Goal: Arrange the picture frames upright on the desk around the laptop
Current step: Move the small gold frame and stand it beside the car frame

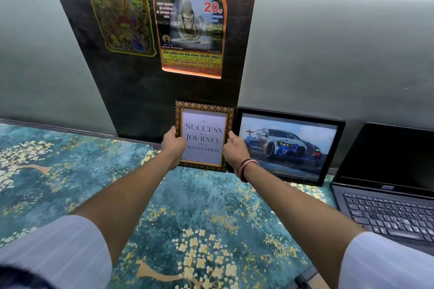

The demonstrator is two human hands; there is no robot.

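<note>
Both hands are on the quote frame [203, 135], the gold-patterned one with the "Success is a journey" print. It stands upright at the back of the desk [70, 171], its top leaning against the dark wall panel [131, 91], its bottom edge down on the teal floral desk cover. The left hand [173, 145] wraps the frame's left edge, thumb on the front border; the right hand [236, 148] comes in at the right edge, thumb up against the border — whether those fingers are actually closed behind the frame is hard to tell from here, since the back is hidden. Holding it by both side edges makes sense: that lets the person square it up and set the lean before letting go, without smearing the glass.

Just beside it on the right sits the car frame [287, 145], a black landscape frame, also leaning back on the grey wall; the two frames are very close, possibly touching at the edges. Further right is the open laptop [387, 185], screen dark, with the car frame's right side near its lid.

So the frames form a row running leftward from the laptop. My reading is that this one is in its final settling — the lean looks stable, and what remains is a gentle release so it does not slide forward on the smooth cover
</note>
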